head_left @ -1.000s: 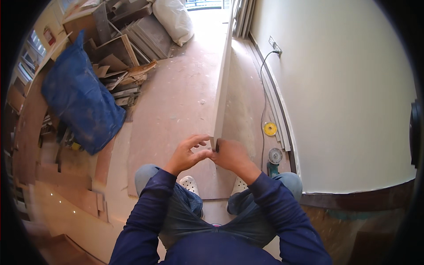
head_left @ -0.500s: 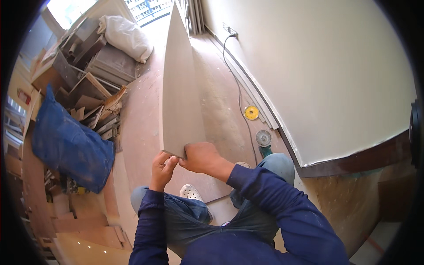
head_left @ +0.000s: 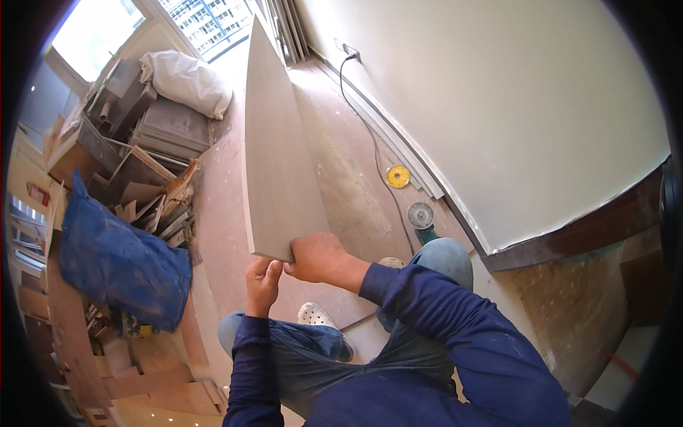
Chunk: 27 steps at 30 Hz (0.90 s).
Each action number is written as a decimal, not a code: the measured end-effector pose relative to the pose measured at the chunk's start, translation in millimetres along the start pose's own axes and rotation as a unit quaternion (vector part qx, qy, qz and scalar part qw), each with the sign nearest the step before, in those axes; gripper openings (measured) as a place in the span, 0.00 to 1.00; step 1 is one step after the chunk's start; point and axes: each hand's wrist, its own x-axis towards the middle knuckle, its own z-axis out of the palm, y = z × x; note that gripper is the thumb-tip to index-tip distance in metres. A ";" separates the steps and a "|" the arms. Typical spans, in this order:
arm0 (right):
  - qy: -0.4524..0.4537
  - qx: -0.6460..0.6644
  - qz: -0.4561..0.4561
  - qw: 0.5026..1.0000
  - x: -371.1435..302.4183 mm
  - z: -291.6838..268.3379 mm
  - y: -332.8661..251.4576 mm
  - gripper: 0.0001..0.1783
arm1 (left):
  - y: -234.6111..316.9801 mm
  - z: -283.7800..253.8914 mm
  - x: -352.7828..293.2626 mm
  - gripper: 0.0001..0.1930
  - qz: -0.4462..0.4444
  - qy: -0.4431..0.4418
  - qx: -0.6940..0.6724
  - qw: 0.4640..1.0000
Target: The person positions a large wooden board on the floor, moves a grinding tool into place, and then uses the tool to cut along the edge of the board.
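A long, thin grey-beige board (head_left: 279, 164), wood-like in look, stretches away from me over the floor, tilted with its broad face toward the right. My right hand (head_left: 321, 259) is closed round the lower right corner of its near end. Just under the near edge, my left hand (head_left: 263, 283) pinches the board with the thumb up; some of its fingers are hidden behind the board. The two thumbs nearly meet below that edge. I am crouched, knees on either side.
An angle grinder (head_left: 422, 218) lies by my right knee near a yellow disc (head_left: 398, 176). A black power cord (head_left: 377, 146) runs to a socket on the pale wall (head_left: 484, 121). Scrap wood (head_left: 174, 192), a blue sack (head_left: 128, 260) and a white sack (head_left: 186, 82) are piled left.
The board has tipped slightly left, and more of its broad face shows. Both hands keep their hold at its near end. The whole view has shifted a little.
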 end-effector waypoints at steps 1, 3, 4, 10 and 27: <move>-0.002 -0.002 0.001 1.000 -0.7 -0.7 0.7 0.22 | 1.0 0.6 -0.7 0.20 0.001 -0.001 0.007 1.000; -0.004 -0.001 0.000 1.000 -0.9 -1.4 -0.8 0.22 | 1.6 -1.5 -1.9 0.20 0.001 -0.002 0.012 1.000; -0.004 0.000 0.000 1.000 -0.3 -0.6 -1.1 0.22 | -2.4 -2.7 -2.1 0.20 -0.002 -0.003 0.008 1.000; -0.011 0.002 0.000 1.000 0.1 0.1 -0.7 0.22 | 2.4 -0.3 -2.5 0.18 -0.007 0.003 0.002 1.000; -0.014 0.002 0.003 1.000 1.0 -0.3 -5.3 0.22 | 4.0 -1.9 -2.6 0.19 -0.001 0.012 -0.002 1.000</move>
